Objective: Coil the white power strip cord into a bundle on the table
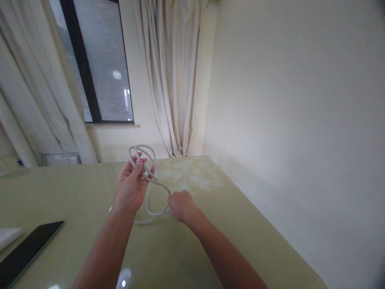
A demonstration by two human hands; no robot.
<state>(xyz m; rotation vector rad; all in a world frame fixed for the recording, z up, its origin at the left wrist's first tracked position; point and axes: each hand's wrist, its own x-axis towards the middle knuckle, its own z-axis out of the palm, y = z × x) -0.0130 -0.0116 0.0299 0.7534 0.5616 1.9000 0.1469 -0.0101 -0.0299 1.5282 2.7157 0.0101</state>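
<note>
A white cable [149, 200] runs in loose loops between both hands above a pale green table [90, 192]. My left hand [131, 185] is raised with the fingers curled round a small coil of the cable, whose loops stick up above the fingertips. My right hand [181, 206] is lower and to the right, near the table top, closed in a fist on another stretch of the same cable. A slack loop hangs between the two hands and touches the table.
A black flat tablet-like slab [27, 251] lies at the table's left front, beside a white object [9, 237] at the edge. Behind are a window [99, 64], curtains [174, 76] and a wall [300, 120] along the table's right side.
</note>
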